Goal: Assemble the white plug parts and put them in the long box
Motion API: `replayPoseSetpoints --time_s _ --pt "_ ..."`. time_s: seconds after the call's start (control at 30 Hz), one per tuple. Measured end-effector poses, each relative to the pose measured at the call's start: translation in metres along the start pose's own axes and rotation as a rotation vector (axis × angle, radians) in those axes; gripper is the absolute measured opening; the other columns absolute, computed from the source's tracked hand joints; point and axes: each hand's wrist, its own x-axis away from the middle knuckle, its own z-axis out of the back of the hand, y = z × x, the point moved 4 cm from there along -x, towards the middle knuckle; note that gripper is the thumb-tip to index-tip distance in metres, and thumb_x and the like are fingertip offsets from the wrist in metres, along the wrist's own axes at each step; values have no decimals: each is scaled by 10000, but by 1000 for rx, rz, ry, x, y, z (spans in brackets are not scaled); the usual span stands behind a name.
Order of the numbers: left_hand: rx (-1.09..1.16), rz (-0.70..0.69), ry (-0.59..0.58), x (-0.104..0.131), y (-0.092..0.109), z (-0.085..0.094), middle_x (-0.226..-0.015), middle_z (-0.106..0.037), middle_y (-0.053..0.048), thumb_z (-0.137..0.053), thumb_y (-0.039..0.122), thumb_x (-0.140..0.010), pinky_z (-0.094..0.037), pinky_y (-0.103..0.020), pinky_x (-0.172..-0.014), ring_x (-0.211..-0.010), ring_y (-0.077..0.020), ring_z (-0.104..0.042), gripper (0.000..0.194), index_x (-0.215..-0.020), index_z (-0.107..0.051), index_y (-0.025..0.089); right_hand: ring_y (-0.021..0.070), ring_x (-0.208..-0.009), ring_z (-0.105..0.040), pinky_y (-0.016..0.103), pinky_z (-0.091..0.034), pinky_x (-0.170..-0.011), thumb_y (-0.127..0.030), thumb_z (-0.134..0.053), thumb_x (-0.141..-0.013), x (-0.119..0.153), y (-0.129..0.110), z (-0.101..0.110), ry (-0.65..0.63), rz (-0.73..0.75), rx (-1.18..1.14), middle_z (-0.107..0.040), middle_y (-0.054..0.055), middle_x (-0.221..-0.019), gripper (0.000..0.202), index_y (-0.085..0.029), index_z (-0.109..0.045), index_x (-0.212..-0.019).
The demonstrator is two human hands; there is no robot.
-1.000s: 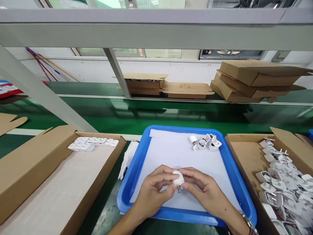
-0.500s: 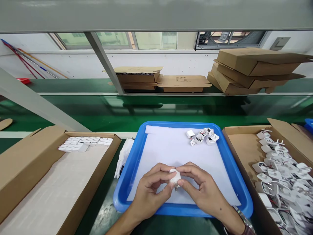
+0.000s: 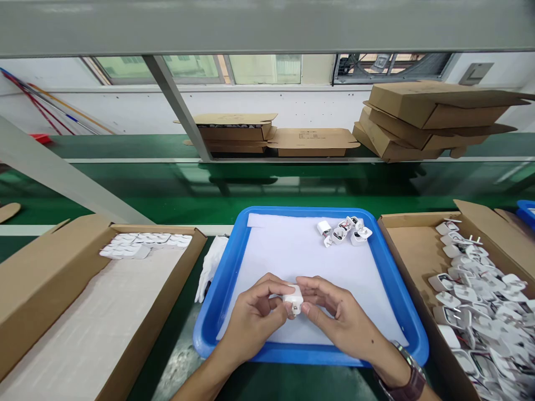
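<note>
Above the paper-lined blue tray point(image 3: 203, 328), a small white plug charger point(image 3: 293, 299) is held, its prong end turned down and toward me. My left hand point(image 3: 257, 314) pinches it between thumb and fingers from the left. On its right side, my right hand point(image 3: 336, 314) has its thumb and fingertips against the charger's edge, the other fingers curled behind. Several opened white charger housings point(image 3: 340, 235) with wires showing lie in a group at the tray's far right corner.
At left, an open carton point(image 3: 161, 314) holds rows of white chargers point(image 3: 142, 245) at its far end. The right carton point(image 3: 403, 234) contains many white charger parts point(image 3: 480, 301). A white glove point(image 3: 211, 264) lies left of the tray. Cardboard boxes point(image 3: 434, 117) rest on the shelf behind.
The charger has turned so its prong end faces me more, and it has shifted slightly left. My right fingers have moved from its top to its right side.
</note>
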Motion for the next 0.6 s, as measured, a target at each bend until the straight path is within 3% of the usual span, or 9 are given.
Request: replayPoseSetpoints --time_s 0.13,0.27,0.4,0.6 --pt "-35 33 51 -2 2 2 -1007 -745 -87 -790 297 -888 -621 -334 -789 -874 -224 -723 177 -1044 -817 217 259 -1187 -702 474 -558 -1065 -442 -669 -984 -2 -5 3 9 -2 -57 -750 76 -1217 389 -256 -647 -1325" --pt "-14 135 66 -1 -1 2 -1150 -778 -92 -785 337 -888 -597 -378 -944 -1080 -283 -712 262 -1119 -804 216 261 -1202 -689 469 -552 -1061 -475 -676 -973 -4 -4 4 31 -2 -43 -735 83 -1244 395 -250 -657 -1298" --pt "-29 121 37 -1 -1 1 -1098 -793 -88 -776 356 -894 -592 -364 -930 -1046 -272 -723 256 -1102 -810 211 257 -1191 -689 459 -550 -1057 -473 -709 -951 -5 2 5 63 -24 -15 -737 82 -1239 394 -250 -676 -1275" --pt "-138 -51 25 0 6 -5 -1042 -766 -103 -754 299 -915 -607 -361 -882 -1000 -256 -724 205 -1092 -823 223 259 -1120 -724 464 -568 -1035 -474 -757 -912 -6 2 4 63 -41 -44 -775 82 -1164 392 -228 -716 -1215"
